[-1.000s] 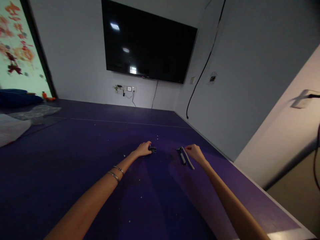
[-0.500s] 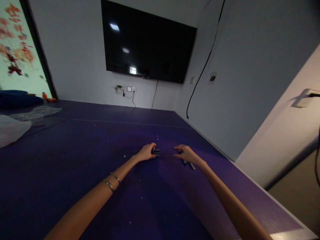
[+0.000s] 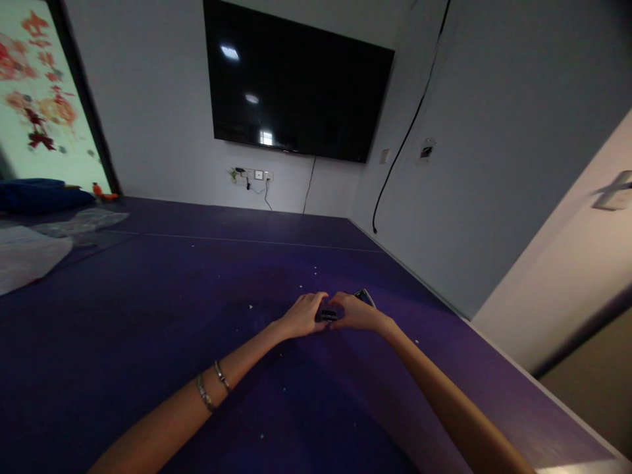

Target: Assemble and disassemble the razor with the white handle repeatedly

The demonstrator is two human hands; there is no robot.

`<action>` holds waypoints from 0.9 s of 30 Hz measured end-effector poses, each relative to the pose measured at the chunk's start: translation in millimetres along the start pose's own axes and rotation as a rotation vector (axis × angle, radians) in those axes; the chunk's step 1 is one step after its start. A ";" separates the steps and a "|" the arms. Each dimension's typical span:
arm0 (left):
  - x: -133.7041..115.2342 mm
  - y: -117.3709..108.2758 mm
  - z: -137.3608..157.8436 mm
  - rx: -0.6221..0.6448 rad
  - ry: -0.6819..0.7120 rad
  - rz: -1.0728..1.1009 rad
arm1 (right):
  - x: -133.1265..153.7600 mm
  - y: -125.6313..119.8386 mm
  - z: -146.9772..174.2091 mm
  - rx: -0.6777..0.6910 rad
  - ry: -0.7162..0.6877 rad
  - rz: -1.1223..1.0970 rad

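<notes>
A small black block-like object (image 3: pixel 328 315), its kind too small to make out, sits between my two hands low over the purple surface (image 3: pixel 197 316). My left hand (image 3: pixel 303 315) grips its left end between thumb and fingers. From the right, my right hand (image 3: pixel 356 312) has its thumb and fingers curled about the other end. Just behind the right hand lies a dark item with a pale, curved edge (image 3: pixel 365 297); the hand partly covers it. Two bracelets (image 3: pixel 212 385) circle my left wrist.
Small white bits (image 3: pixel 251 307) are scattered over the purple surface. Clear plastic wrapping (image 3: pixel 81 222) and a white bag (image 3: pixel 29 257) lie at the left, near a blue bundle (image 3: pixel 44 195). A black cable (image 3: pixel 395 164) hangs by the right wall. A television (image 3: pixel 296 79) is mounted ahead.
My right hand has left the dark item with pale parts and moved left to the black block. My left hand has shifted slightly right and nearer with the block; the hands now meet around it.
</notes>
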State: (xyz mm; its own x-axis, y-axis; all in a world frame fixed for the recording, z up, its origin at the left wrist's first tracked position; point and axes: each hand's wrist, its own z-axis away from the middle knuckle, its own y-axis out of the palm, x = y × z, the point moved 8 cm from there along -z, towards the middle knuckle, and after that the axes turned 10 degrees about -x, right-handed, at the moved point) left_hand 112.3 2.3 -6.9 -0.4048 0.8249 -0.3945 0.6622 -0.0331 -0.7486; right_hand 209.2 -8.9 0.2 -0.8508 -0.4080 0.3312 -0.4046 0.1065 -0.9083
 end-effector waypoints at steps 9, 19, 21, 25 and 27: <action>47.1 10.7 21.0 0.051 -0.120 -0.102 | -89.7 -39.9 12.2 -0.025 0.164 0.057; 62.8 16.2 38.5 0.005 -0.083 -0.195 | -207.7 -55.4 57.9 0.096 0.486 0.238; 63.0 17.1 38.6 0.002 -0.076 -0.195 | -209.6 -51.7 59.7 0.086 0.494 0.236; 63.0 17.3 39.4 0.001 -0.074 -0.184 | -206.3 -49.0 58.4 0.034 0.489 0.231; 62.6 17.1 39.7 0.003 -0.081 -0.182 | -204.8 -49.0 57.5 0.010 0.494 0.217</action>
State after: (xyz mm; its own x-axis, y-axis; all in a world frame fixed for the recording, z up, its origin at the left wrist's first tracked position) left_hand 73.2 31.0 -65.5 -0.5668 0.7695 -0.2943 0.5721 0.1106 -0.8127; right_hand 422.6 17.3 -37.8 -0.9718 0.0982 0.2143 -0.2008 0.1312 -0.9708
